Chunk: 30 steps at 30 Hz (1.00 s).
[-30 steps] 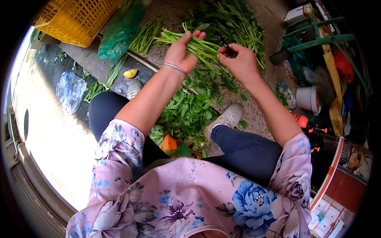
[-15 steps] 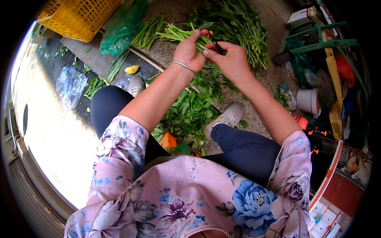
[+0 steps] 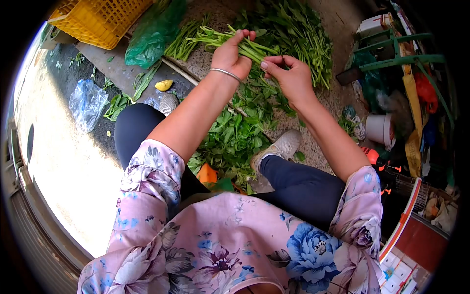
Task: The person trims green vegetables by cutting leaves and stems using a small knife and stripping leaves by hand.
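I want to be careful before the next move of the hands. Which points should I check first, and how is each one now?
1. Left hand holding the stems: ok.
2. Right hand near those stems: ok.
3. What the right hand's grip holds: cannot tell, fingers hide it.
4. Leaves all in one pile: not ok, some lie by the clear bag.
5. Crate apart from both hands: ok.

Holds left hand [image 3: 232, 58] and right hand [image 3: 294, 78] out in front, close together but apart.
Angles left forearm [image 3: 192, 112] and right forearm [image 3: 329, 130] inward from shoulder width; curls left hand, palm side toward right; bends right fingers in, pointing right thumb [image 3: 272, 67] leftward.
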Available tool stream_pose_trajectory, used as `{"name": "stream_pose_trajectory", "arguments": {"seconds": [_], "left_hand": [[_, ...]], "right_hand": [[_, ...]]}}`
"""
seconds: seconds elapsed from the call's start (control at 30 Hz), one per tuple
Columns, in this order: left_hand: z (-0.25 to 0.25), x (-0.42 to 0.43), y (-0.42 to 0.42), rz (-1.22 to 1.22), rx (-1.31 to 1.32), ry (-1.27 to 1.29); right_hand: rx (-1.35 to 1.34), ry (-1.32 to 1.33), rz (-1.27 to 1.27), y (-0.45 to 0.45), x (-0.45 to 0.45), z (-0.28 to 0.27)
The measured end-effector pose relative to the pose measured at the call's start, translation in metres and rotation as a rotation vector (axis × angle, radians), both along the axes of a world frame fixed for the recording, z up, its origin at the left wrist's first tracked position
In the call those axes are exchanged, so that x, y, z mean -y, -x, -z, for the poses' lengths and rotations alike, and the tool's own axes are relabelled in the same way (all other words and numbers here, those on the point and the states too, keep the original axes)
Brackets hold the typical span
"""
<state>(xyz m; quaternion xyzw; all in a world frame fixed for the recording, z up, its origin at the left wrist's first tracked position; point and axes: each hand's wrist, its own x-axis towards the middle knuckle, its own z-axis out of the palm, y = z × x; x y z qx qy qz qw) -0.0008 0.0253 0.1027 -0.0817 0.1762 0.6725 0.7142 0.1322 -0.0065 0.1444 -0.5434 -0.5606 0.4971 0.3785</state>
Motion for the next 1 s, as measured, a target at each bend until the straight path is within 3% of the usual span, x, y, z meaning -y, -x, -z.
{"name": "stream_pose_trajectory", "arguments": {"seconds": [0.3, 0.83, 0.9, 0.93, 1.0], "left_hand": [[-0.012, -0.002, 0.004, -0.02, 0.043, 0.011], [-0.013, -0.005, 0.004, 0.013, 0.058, -0.053], [-0.017, -0.004, 0.005, 0.011, 0.069, -0.054], [-0.02, -0.003, 0.005, 0.009, 0.08, -0.053], [-0.022, -0.003, 0.005, 0.016, 0.089, -0.07]], "right_hand": [[0.14, -0.215, -0.012, -0.01, 0.001, -0.002], [0.092, -0.271, 0.085, -0.016, -0.005, -0.019], [-0.128, -0.119, 0.348, -0.029, -0.016, -0.016], [-0.128, -0.125, 0.353, -0.034, -0.016, -0.015], [-0.253, 0.361, 0.372, -0.042, -0.014, -0.014]]}}
